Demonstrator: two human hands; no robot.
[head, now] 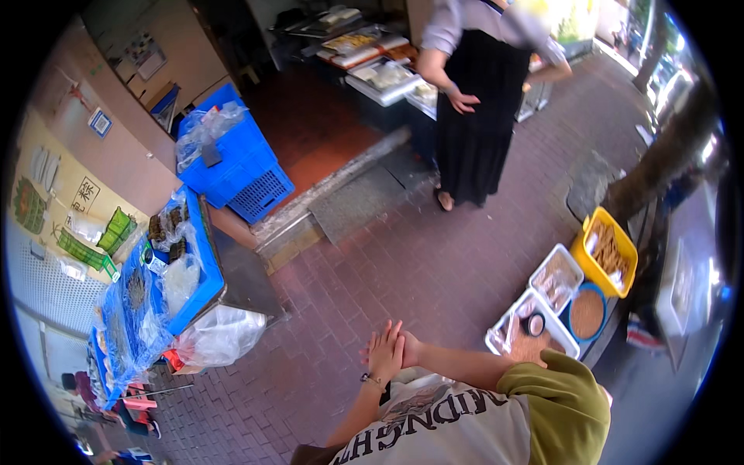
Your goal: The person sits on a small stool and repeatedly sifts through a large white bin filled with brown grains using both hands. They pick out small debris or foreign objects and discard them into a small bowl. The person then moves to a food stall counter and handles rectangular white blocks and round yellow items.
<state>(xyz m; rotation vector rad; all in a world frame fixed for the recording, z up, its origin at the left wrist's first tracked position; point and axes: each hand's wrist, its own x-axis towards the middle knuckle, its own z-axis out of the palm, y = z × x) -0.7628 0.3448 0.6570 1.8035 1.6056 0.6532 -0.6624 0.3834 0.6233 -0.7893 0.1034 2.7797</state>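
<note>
My left hand [386,352] lies across my right hand [411,349] in front of my waist. The left fingers are stretched out, and a bracelet [372,381] circles that wrist. Part of the right hand is hidden behind the left one. I see no object in either hand. Below them is a light shirt [465,418] with olive sleeves and printed lettering. The brick pavement [325,325] spreads out beyond my hands. To the right, a white tub [558,343] holds brown grains, clear bags and a round dark-rimmed item [533,324].
A person in a black skirt [474,128] stands ahead beside trays of food [383,78]. Blue crates [244,157] stand by the doorway step [343,174]. At left, a stall holds blue trays [200,296]. A yellow basket [619,250] and blue tub [587,314] sit near a tree trunk [657,157].
</note>
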